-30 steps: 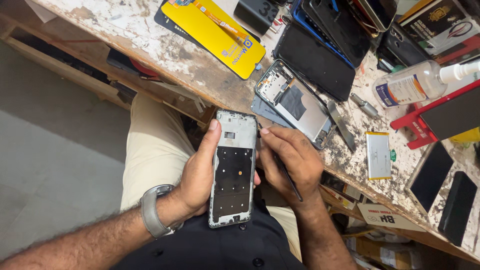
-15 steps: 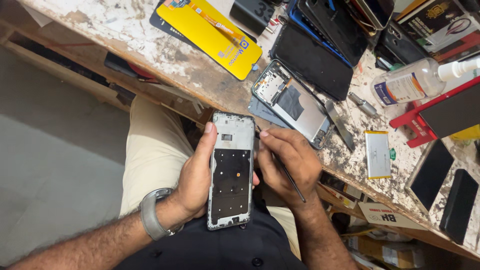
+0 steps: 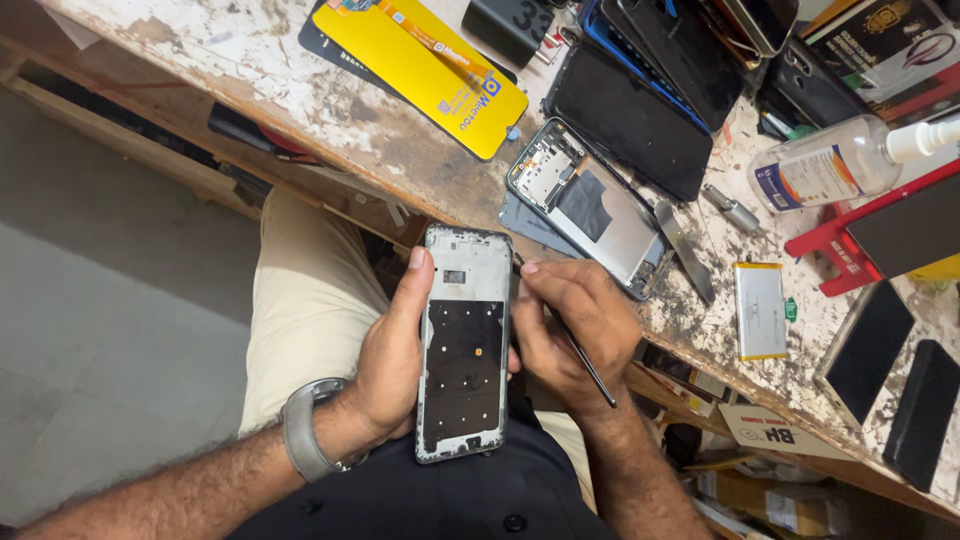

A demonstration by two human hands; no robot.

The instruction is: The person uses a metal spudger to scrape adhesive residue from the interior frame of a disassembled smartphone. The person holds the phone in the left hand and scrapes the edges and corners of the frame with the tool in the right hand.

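Phone frame (image 3: 464, 345) sat upright over the lap, gripped along its long left edge by the left hand (image 3: 385, 360), thumb on the upper rim, fingers wrapped behind. Right hand (image 3: 575, 330) was closed around a thin dark tool (image 3: 580, 360), pen-style, tip meeting the frame's upper right edge. Frame looked light, stiff but thin, likely easy to bend or crack if squeezed mid-span; best held by the side rails, off the dark inner panel. Grey watch (image 3: 305, 445) on the left wrist. Beyond the hands, the worn bench (image 3: 300, 90) carried a second opened phone (image 3: 590, 205) lying flat near the edge, a metal spatula (image 3: 685, 250) just beside it, a loose silver battery (image 3: 760, 310) further right. Yellow rectangular sheet (image 3: 430, 70) with an orange ribbon strip lay at the top of the bench, over a dark panel. Black screens (image 3: 630, 120) were stacked top centre. Clear bottle (image 3: 830, 165), white nozzle, blue-and-white label, lay on its side at the right. Red holder (image 3: 880, 230) gripped a dark screen below it. Tan cardboard box (image 3: 770, 432) with dark print sat under the bench edge, more boxes below it, too dim to read shape well.
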